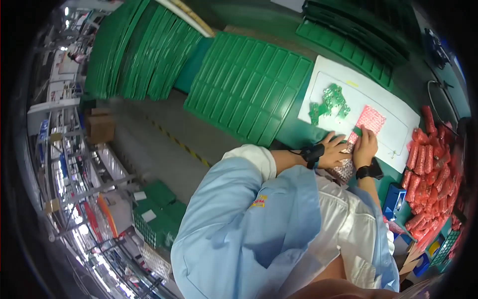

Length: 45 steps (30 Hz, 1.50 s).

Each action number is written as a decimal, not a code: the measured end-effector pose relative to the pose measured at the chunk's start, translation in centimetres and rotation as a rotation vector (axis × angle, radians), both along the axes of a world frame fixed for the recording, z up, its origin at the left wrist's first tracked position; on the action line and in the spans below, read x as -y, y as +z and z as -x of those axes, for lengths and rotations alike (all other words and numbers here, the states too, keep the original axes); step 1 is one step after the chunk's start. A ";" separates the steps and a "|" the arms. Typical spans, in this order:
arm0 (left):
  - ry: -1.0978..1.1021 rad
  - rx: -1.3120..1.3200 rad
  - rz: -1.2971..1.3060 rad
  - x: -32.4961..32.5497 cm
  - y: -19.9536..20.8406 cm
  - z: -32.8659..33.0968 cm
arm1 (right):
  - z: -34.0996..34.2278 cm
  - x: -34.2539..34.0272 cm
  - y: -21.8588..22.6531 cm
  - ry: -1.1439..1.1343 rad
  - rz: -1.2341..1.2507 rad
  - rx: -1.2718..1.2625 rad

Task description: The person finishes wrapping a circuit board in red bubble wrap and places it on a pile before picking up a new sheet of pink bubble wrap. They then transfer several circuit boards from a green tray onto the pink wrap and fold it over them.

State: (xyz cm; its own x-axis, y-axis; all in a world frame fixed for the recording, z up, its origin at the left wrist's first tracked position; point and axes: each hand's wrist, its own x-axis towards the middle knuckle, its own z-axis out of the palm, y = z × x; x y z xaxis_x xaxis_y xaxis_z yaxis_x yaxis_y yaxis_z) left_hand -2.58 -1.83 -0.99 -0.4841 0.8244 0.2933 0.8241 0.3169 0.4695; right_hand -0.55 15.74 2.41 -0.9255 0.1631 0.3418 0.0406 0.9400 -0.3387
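Observation:
A sheet of pink bubble wrap [372,118] lies on a white board [311,94], its near end running under both hands. My left hand [330,152] rests with its fingers spread on the silvery near part of the wrap. My right hand [366,148] is closed on the bubble wrap, fingertips bent down on it. Beside those fingertips shows a small green piece [357,131], likely a circuit board, partly hidden. A loose heap of green circuit boards [332,98] sits on the white board to the left of the wrap.
Many red bubble-wrapped rolls [429,169] are heaped at the right. A blue tape dispenser [394,201] stands near my right forearm. Green compartment trays [249,82] lie to the left, with a tall stack of green trays [142,55] beyond. More dark green trays [348,47] stand behind.

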 end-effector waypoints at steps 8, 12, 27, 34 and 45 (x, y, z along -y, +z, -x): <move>-0.026 0.037 -0.018 1.1 2.1 1.0 | 0.1 0.8 0.0 -0.037 0.070 -0.053; -0.035 0.002 0.100 0.9 3.0 1.1 | -1.4 0.3 -0.6 -0.038 0.138 -0.065; 0.006 0.073 0.199 0.9 3.2 0.7 | 2.6 -1.7 1.2 -0.056 0.080 -0.098; -0.082 -0.009 0.266 1.0 1.9 1.8 | 2.4 -2.2 -1.9 -0.078 0.136 -0.125; -0.129 -0.198 0.243 1.8 0.7 1.4 | 1.7 -2.5 -3.3 -0.088 0.198 -0.242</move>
State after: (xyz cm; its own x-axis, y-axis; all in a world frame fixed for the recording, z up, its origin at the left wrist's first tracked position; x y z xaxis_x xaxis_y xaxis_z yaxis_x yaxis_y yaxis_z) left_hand -3.99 -3.60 -0.29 -0.3243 0.9327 0.1582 0.9324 0.2869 0.2196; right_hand -2.20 18.22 -0.88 -0.8009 0.3239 0.5037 0.0147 0.8515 -0.5241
